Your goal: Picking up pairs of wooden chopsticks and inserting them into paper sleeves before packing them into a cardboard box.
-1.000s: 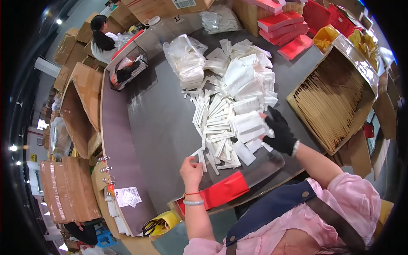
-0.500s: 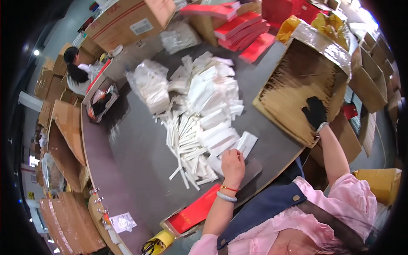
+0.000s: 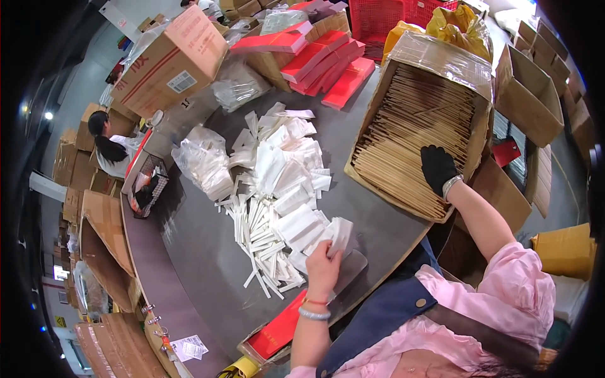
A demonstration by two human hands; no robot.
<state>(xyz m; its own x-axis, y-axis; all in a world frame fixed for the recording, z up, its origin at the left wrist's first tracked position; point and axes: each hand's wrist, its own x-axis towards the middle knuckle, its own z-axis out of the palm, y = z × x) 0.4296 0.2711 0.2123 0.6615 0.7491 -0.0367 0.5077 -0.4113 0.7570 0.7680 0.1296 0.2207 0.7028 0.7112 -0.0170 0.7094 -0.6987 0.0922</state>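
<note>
My bare left hand [image 3: 324, 269] is closed around the lower end of a white paper sleeve [image 3: 341, 233]. It is at the near right edge of a heap of similar white paper sleeves [image 3: 287, 167]. Narrow white folded strips [image 3: 255, 233] lie loose along the heap's near left side. My right hand [image 3: 439, 170], in a black glove, rests palm down with its fingers stretched over thin wooden sticks [image 3: 400, 167]. The sticks fill an open cardboard box [image 3: 362, 148] at the table's right edge.
Red flat packs [image 3: 328, 60] are stacked at the table's far side. A clear plastic bag [image 3: 205, 164] lies left of the heap. A red packet [image 3: 275, 331] in a shallow box is near my left forearm. A wire basket [image 3: 149, 189] stands at the left rim; a person [image 3: 113, 145] sits beyond.
The whole view has shifted, so the table appears further left and lower. My left hand now holds the paper sleeve more upright. My right hand stays on the sticks.
</note>
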